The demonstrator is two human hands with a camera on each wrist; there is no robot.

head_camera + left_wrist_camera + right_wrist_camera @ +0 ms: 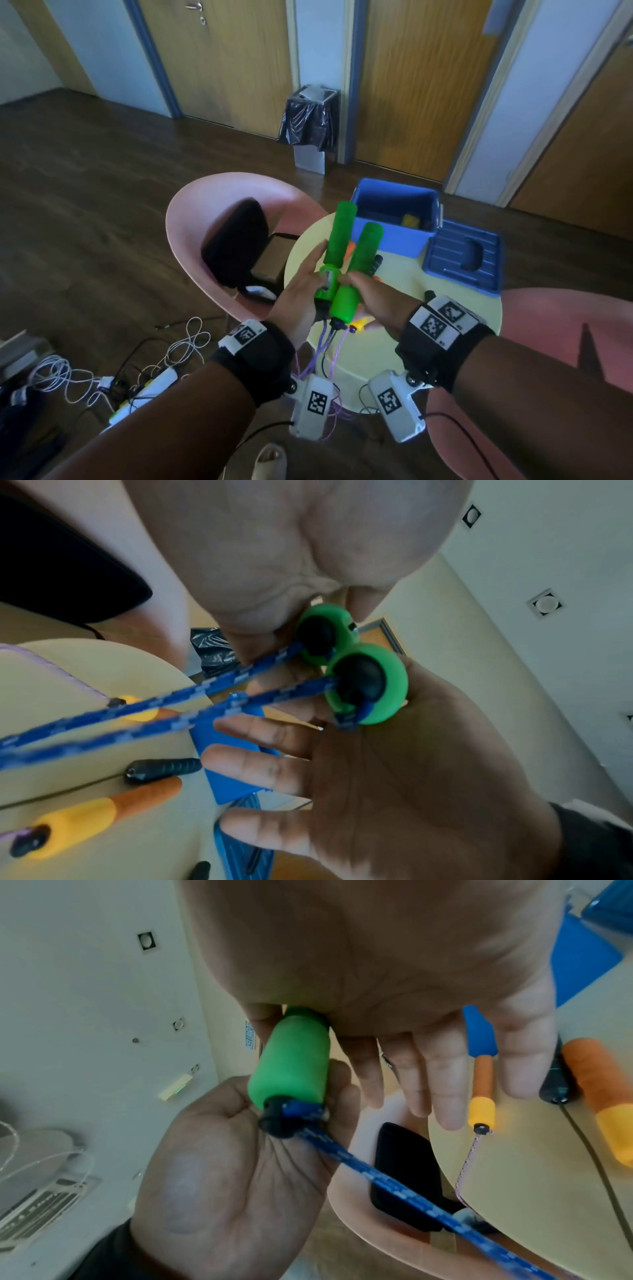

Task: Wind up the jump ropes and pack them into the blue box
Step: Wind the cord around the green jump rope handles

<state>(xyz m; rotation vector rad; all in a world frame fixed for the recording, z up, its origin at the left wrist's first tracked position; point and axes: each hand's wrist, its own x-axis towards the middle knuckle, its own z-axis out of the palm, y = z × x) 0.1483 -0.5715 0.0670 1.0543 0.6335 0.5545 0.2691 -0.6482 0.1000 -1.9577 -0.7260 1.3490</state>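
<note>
Above the round table, both hands bring together the two green handles (337, 240) (364, 250) of one jump rope. My left hand (301, 287) cradles the left handle, fingers lying along it and thumb across its base. The thumb and forefinger of my right hand (376, 298) pinch the other handle (291, 1064); its remaining fingers (441, 1074) stay straight. The blue patterned rope (137, 710) leaves both handle ends (369, 683) and hangs below the table edge. The blue box (390, 236) stands open behind the handles, holding something yellow.
The box's blue lid (462, 260) lies to its right on the yellow table (445, 308). Orange-and-yellow handles (85, 818) and a black handle (161, 769) lie on the table. A pink chair (205, 205) with a black case stands on the left. Cables (85, 377) cover the floor.
</note>
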